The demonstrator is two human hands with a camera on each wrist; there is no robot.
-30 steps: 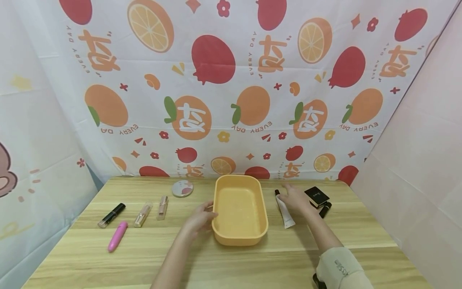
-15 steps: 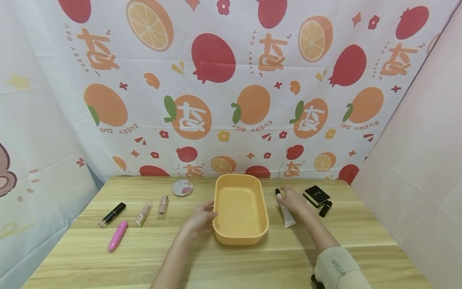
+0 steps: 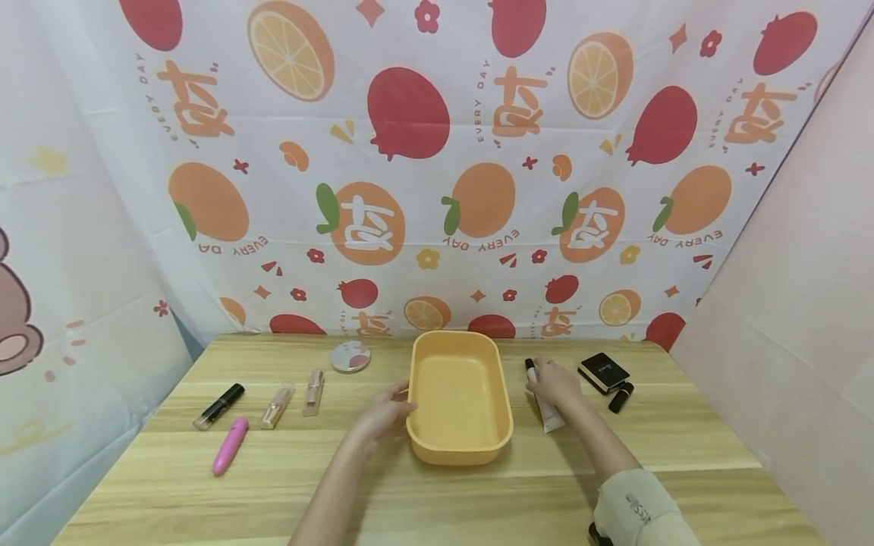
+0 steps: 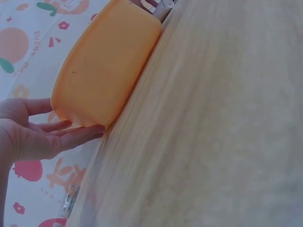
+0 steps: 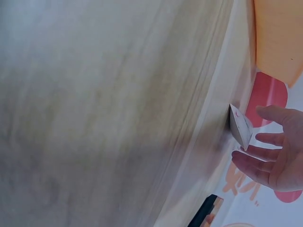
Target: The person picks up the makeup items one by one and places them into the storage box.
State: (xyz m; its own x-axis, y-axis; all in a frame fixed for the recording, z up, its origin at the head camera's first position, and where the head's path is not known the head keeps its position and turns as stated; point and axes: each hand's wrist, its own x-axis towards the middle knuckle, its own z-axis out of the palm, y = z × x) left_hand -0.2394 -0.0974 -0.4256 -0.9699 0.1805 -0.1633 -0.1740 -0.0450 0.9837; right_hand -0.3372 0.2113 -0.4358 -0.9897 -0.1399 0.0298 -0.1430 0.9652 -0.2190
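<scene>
A yellow plastic basin [image 3: 460, 456] stands on the wooden table. My left hand [image 3: 384, 417] holds its left side, the thumb over the rim and the fingers along the outer wall; in the left wrist view the fingers [image 4: 80, 137] lie against that wall. My right hand [image 3: 556, 383] is over a white squeeze tube with a black cap [image 3: 550, 418], right of the basin. In the right wrist view the thumb and fingers are spread around the tube [image 5: 240, 127], without a visible pinch. The hand hides the tube's middle.
Right of my right hand lie a black box [image 3: 604, 372] and a small black tube [image 3: 621, 397]. To the left are a round compact [image 3: 351, 356], two lipstick-like tubes [image 3: 313, 393], a black tube [image 3: 218, 407] and a pink stick [image 3: 231, 447]. Printed cloth [image 3: 410, 227] hangs behind.
My right hand has come down and slightly nearer onto the white tube, its fingers drawing in beside it. My left hand stays on the basin. The head view has shifted slightly.
</scene>
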